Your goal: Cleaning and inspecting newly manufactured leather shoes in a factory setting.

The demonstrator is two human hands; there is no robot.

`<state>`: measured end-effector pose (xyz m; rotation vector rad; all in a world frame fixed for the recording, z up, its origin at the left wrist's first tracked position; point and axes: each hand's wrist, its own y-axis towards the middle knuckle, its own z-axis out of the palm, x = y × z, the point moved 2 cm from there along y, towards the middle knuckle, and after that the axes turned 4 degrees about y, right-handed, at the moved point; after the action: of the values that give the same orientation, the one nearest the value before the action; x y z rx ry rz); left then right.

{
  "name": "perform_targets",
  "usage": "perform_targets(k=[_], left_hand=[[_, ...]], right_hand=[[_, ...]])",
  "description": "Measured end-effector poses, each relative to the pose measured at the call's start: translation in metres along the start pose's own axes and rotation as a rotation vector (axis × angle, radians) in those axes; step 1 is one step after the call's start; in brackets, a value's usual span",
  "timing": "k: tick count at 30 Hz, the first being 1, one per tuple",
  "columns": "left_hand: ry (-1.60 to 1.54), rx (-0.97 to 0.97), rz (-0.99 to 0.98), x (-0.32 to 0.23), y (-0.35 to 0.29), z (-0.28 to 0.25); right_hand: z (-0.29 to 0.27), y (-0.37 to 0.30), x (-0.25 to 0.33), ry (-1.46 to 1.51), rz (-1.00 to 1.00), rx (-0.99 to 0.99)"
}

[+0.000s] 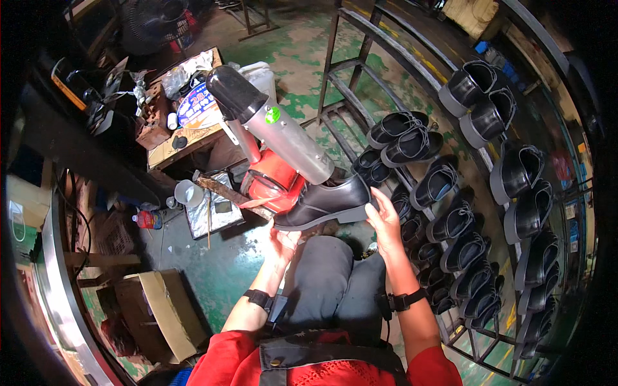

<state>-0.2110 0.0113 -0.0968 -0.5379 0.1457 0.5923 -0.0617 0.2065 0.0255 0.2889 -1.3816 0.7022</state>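
A black leather shoe (331, 204) with a dark sole is held between my hands, its toe to the left and its heel to the right. My left hand (282, 242) is closed on the toe end from below. At the heel, my right hand (385, 222) grips the back of the shoe with its fingers up along it. A silver metal tube (290, 138) with a black rounded cap slants down to the shoe's opening, where its lower end meets or overlaps the shoe; contact cannot be told. Just behind the shoe sits a red housing (273, 177).
Racks (351, 62) to my right carry several black lace-up shoes (434, 182). A cluttered wooden table (196, 145) stands at the far left. Nearer are a white cup (188, 192), a foil-covered board (212, 222), a red-labelled bottle (147, 220) and a cardboard box (168, 315).
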Motion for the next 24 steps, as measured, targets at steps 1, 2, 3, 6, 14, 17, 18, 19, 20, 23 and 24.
perform_targets(k=[1, 2, 3, 6, 14, 17, 18, 19, 20, 23, 24], left_hand=[[-0.021, -0.021, 0.001, -0.001, -0.003, -0.002], [-0.043, -0.044, 0.005, -0.002, -0.007, -0.004], [-0.045, -0.047, 0.010, -0.004, -0.010, -0.008], [-0.126, -0.036, 0.008, -0.007, -0.018, -0.018], [-0.208, -0.020, -0.024, -0.009, -0.024, -0.019], [-0.233, -0.011, -0.046, -0.005, -0.022, -0.006], [-0.208, -0.010, -0.053, -0.005, -0.021, -0.001], [-0.184, -0.009, -0.060, -0.004, -0.020, 0.004], [-0.185, -0.007, -0.063, -0.003, -0.020, 0.013], [-0.239, 0.056, -0.093, 0.001, -0.016, 0.032], [-0.271, 0.054, -0.078, 0.001, -0.015, 0.034]], right_hand=[[0.002, 0.002, -0.003, -0.073, -0.033, 0.055], [0.008, 0.000, -0.001, -0.015, -0.020, 0.075], [0.012, 0.000, -0.001, -0.015, -0.018, 0.082], [0.020, -0.002, -0.003, 0.071, -0.062, 0.188], [0.010, -0.005, -0.003, 0.110, -0.094, 0.339], [0.000, -0.006, 0.006, 0.135, -0.130, 0.353], [-0.003, -0.007, 0.011, 0.136, -0.118, 0.340], [-0.006, -0.007, 0.012, 0.134, -0.117, 0.341], [-0.010, -0.006, 0.013, 0.150, -0.115, 0.323], [-0.022, -0.005, 0.019, 0.134, -0.141, 0.303], [-0.023, -0.005, 0.022, 0.134, -0.156, 0.290]])
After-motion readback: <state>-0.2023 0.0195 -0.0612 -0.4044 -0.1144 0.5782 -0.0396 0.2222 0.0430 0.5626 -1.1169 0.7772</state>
